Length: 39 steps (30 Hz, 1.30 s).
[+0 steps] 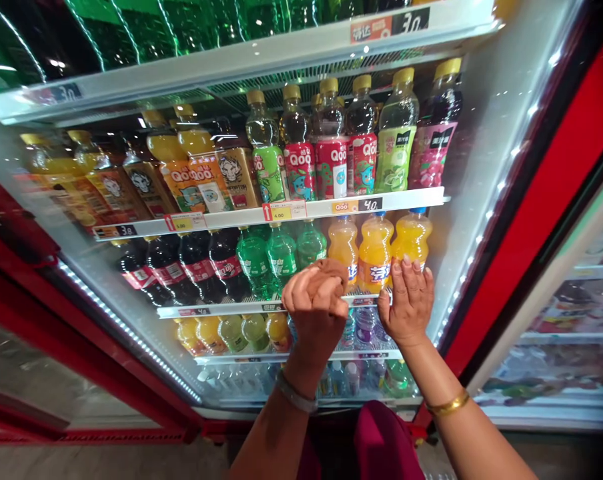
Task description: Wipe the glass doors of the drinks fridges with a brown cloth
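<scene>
My left hand (315, 300) is closed around a crumpled brown cloth (331, 270), in front of the shelf with green and orange bottles. To its right, my right hand (407, 300) has its fingers stretched out, flat and holding nothing, over the lower part of the rightmost orange bottle (412, 233). Another orange bottle (376, 243) stands between the two hands. Whether my right fingertips touch the bottle I cannot tell. Green bottles (282, 253) stand just left of my left hand.
Juice bottles (331, 143) line the shelf above, with a white price rail (311, 208) along its front. Dark cola bottles (196, 260) stand at left. Lower shelves hold more bottles (234, 333). A red door frame (546, 207) borders the cooler at right.
</scene>
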Motion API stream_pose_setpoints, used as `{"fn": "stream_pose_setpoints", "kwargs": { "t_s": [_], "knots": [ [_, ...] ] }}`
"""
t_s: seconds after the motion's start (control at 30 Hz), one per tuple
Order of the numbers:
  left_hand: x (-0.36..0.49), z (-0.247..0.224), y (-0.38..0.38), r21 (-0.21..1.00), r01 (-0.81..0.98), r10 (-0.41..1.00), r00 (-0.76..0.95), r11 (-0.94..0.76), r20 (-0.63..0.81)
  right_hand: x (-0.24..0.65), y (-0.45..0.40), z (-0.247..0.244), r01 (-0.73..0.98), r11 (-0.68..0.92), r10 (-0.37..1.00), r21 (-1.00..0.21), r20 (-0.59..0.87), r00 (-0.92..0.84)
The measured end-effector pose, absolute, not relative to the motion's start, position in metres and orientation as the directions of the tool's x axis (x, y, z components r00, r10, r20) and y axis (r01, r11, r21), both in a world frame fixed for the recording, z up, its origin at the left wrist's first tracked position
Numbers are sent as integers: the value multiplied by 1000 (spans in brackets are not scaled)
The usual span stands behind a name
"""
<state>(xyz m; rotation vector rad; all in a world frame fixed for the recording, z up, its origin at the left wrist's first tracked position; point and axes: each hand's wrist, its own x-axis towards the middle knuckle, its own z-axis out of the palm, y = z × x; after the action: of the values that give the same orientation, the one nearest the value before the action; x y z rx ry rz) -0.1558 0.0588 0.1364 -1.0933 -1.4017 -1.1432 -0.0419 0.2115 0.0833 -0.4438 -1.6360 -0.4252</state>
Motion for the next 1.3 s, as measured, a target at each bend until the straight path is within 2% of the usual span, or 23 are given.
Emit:
{"fn": "stream_pose_setpoints", "kwargs": {
  "t_s": [0.1,0.23,0.3,0.37,0.47,0.53,0.63,0.77,0.83,1.07,1.17,1.3],
  "knots": [
    [-147,142,68,152,980,91,-164,128,982,-42,211,83,520,854,44,13,994,-96],
    [-139,99,62,-41,998,327,23,48,945,-42,211,82,518,855,59,2,993,-101],
    [-143,82,53,-43,998,389,26,36,921,-41,212,81,509,861,67,-2,992,-109],
    [-150,82,46,-9,996,335,-22,90,942,-41,213,81,503,864,58,5,992,-110],
    [-159,107,46,30,986,143,-55,166,988,-42,214,80,508,861,46,10,994,-98],
    [-157,124,53,82,983,101,-99,165,990,-42,215,80,512,859,48,6,994,-93],
    [-144,125,63,131,982,166,-153,140,974,-42,214,79,518,855,53,4,994,-96],
    [-134,89,59,-30,999,372,20,21,928,-42,212,80,534,846,59,9,992,-110],
    [-139,78,52,-31,1000,416,30,-5,909,-42,212,81,535,845,65,7,991,-115],
    [-164,113,48,97,975,96,-118,201,988,-40,216,80,515,857,43,19,993,-108],
    [-156,115,55,139,971,140,-167,192,976,-46,210,82,496,868,81,-33,994,-76],
    [-143,91,58,69,984,282,-115,166,952,-67,186,91,446,863,250,-238,968,34]
  ]
}}
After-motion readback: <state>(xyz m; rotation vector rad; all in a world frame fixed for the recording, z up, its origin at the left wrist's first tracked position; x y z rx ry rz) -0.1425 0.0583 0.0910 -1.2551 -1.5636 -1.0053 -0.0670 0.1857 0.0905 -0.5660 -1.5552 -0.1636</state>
